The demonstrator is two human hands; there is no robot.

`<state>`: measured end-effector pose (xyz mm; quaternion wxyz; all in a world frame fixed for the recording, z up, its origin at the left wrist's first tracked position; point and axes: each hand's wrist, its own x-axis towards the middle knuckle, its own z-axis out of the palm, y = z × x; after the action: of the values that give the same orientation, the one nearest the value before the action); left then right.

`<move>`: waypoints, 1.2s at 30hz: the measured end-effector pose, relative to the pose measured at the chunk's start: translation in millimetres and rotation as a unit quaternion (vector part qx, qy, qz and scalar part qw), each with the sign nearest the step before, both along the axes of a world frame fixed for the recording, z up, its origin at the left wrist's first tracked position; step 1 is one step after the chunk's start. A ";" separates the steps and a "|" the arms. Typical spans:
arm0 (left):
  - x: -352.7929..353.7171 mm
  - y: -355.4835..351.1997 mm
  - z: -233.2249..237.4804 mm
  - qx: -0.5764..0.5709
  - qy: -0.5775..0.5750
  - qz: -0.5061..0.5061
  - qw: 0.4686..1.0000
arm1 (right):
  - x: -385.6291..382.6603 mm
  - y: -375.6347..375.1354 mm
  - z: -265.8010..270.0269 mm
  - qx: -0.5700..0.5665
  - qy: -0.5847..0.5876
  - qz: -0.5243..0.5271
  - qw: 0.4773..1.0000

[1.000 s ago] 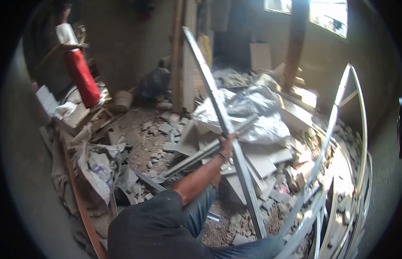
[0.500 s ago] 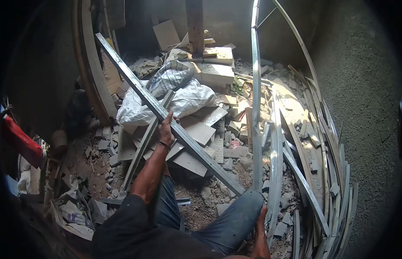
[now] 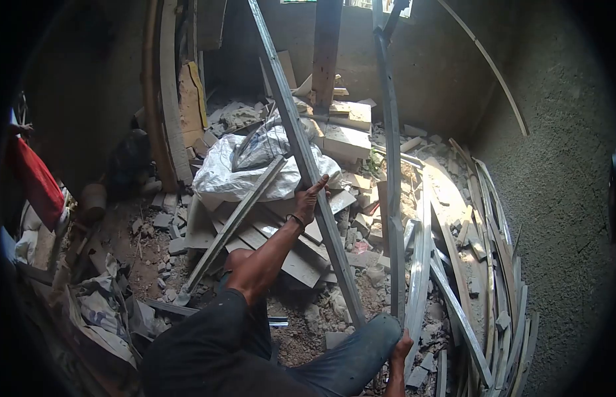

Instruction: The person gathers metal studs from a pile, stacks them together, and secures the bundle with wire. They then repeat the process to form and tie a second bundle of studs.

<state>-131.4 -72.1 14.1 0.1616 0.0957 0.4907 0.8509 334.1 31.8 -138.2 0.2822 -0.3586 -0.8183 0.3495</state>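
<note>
My left hand (image 3: pixel 306 204) is wrapped around a long, straight galvanized metal channel (image 3: pixel 286 112), with one finger laid along it. The channel leans up and away, its lower end behind my bent right knee. Beside that knee, my right hand (image 3: pixel 400 348) is closed at the foot of an upright bent metal channel (image 3: pixel 392 165); the knee partly hides the grip. A shorter metal channel (image 3: pixel 238 221) slants against the pile to the left of my left hand.
A white woven sack (image 3: pixel 222 169) lies on broken tiles (image 3: pixel 291 258) and rubble. Many metal strips (image 3: pixel 463 324) lie along the rough right wall (image 3: pixel 566 198). A wooden post (image 3: pixel 326 59) stands at the back. Red cloth (image 3: pixel 36 178) hangs at the left.
My left hand has swung its channel to a steeper angle, upper end toward the right. The upright channel has shifted, and the thin curved strip at upper right has lifted. The view has tilted upward.
</note>
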 end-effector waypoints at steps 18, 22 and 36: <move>38.6 10.0 -5.8 0.171 -0.058 -0.064 0.981 | -46.7 52.0 62.4 0.057 0.030 0.126 0.990; 28.8 -11.5 -24.7 0.124 -0.032 0.009 0.992 | -67.6 58.6 73.2 0.052 0.023 0.152 0.987; -170.2 -215.0 240.2 -0.206 0.372 0.433 0.795 | -31.1 89.1 76.2 0.205 -0.059 0.159 0.964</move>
<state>-301.7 -287.1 254.2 -0.4022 0.1466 0.6670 0.6098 302.9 120.9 -62.1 0.2419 -0.1783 -0.9340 0.1933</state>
